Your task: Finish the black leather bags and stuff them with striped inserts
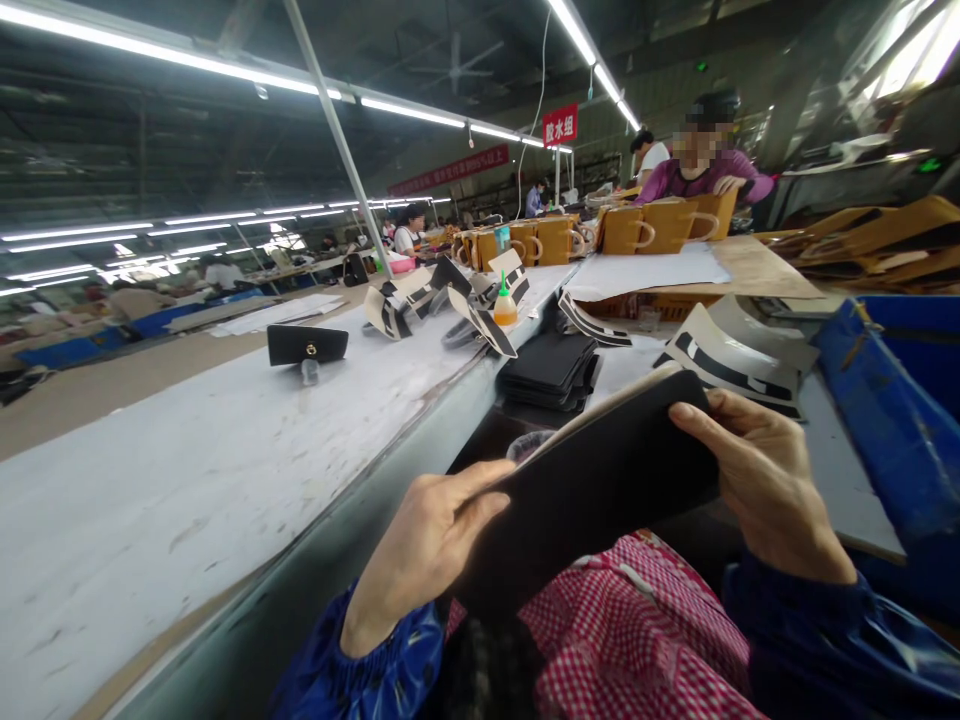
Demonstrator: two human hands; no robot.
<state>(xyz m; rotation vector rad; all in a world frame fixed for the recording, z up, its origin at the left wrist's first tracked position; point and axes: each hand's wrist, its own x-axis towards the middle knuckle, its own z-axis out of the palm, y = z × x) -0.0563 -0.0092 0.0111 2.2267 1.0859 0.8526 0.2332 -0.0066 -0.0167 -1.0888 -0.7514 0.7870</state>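
A black flat panel (592,490), apparently leather, with a pale layer along its upper edge, is held tilted above my lap. My left hand (435,540) pinches its left end between thumb and fingers. At the upper right corner my right hand (757,470) grips it, thumb on the near face and fingers behind. Just beyond it lies a stack of black pieces (551,365). Curved cream pieces with black strips (731,360) rest to the right of the stack. Part of a clear rounded thing (529,443) shows behind the panel.
A white-covered table (225,480) runs along the left, bearing a black flap with a gold clasp (307,346). An orange glue bottle (505,302) stands among more cream pieces. A blue bin (892,420) borders the right. Beyond, a co-worker (705,165) stands behind brown bags (664,225).
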